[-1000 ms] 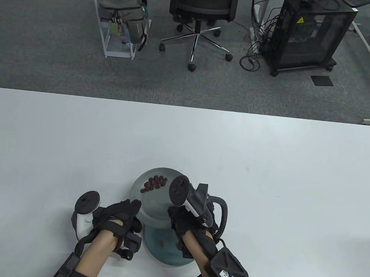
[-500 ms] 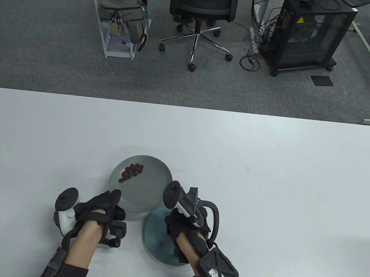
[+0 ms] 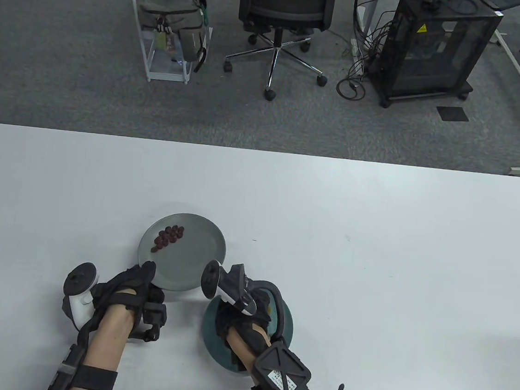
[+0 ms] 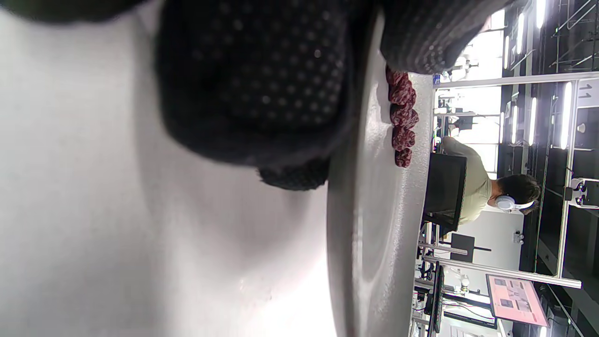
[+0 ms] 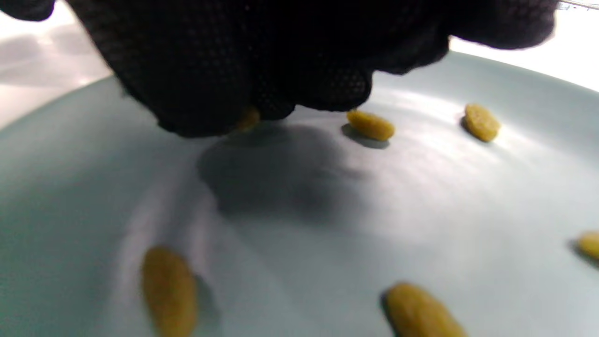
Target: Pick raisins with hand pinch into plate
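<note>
A grey plate (image 3: pixel 192 262) holds a cluster of dark red pieces (image 3: pixel 168 237). My left hand (image 3: pixel 148 277) grips its near-left rim, thumb on top and fingers (image 4: pixel 252 93) underneath; the red pieces (image 4: pixel 402 117) show past the thumb. A teal plate (image 3: pixel 213 341) lies just to the right and nearer, with several yellow raisins (image 5: pixel 369 125) scattered on it (image 5: pixel 299 262). My right hand (image 3: pixel 240 313) is over the teal plate. Its bunched fingertips (image 5: pixel 255 114) pinch one yellow raisin (image 5: pixel 248 120) at the plate's surface.
The white table (image 3: pixel 375 244) stretches wide to the far side and both sides of the plates. Beyond its far edge stand an office chair (image 3: pixel 282 7), a cart with a bag (image 3: pixel 172 14) and a black cabinet (image 3: pixel 436 46).
My left hand has carried the grey plate left and off the teal plate. My right hand has moved left and down onto the teal plate.
</note>
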A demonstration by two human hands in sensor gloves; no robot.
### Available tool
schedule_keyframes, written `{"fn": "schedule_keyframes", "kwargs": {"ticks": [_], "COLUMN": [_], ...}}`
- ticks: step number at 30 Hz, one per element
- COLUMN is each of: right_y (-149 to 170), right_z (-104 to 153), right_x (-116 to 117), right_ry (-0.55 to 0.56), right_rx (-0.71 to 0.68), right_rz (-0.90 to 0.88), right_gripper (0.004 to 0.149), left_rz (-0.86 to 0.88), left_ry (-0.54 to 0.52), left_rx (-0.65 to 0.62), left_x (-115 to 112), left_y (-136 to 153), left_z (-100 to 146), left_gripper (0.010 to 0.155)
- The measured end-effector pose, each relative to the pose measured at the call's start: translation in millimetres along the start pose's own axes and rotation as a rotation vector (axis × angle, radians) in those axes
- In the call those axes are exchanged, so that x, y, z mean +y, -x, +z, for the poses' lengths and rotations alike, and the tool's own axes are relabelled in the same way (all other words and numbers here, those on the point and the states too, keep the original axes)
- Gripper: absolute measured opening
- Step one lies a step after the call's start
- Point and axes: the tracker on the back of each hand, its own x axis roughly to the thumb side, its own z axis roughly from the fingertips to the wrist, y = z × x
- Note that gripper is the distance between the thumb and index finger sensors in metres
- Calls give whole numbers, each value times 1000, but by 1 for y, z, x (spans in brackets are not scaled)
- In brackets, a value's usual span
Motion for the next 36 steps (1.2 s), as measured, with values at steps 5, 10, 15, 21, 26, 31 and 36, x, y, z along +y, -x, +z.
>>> {"fn": "schedule_keyframes", "kwargs": {"ticks": [5, 10, 15, 21, 26, 31, 36], "right_y": [-3, 6, 34, 82, 124, 162, 191], "right_z": [1, 4, 20, 38, 45, 46, 46], "right_x": [0, -3, -25, -37, -36, -30, -23], "right_ry": [22, 30, 111, 254, 340, 398, 401], "right_rx": [10, 11, 32, 95, 88, 113, 105], "right_rz": [36, 8, -33, 73, 14, -57, -146], "right_gripper": [45, 49, 53, 60, 60, 60, 58], "left_rz": [-3, 4, -10, 9, 8, -35, -90], "left_ry": [-10, -10, -24, -39, -78, -122, -164], "left_rx": [-26, -28, -37, -32, -16, 11, 27], "left_x": [0, 0, 3, 8, 18, 30, 46], "left_y": [-5, -5, -6, -5, -1, 2, 3], "left_z": [3, 4, 4, 7, 5, 3, 1], "left_gripper": [54, 54, 54, 54, 53, 54, 54]}}
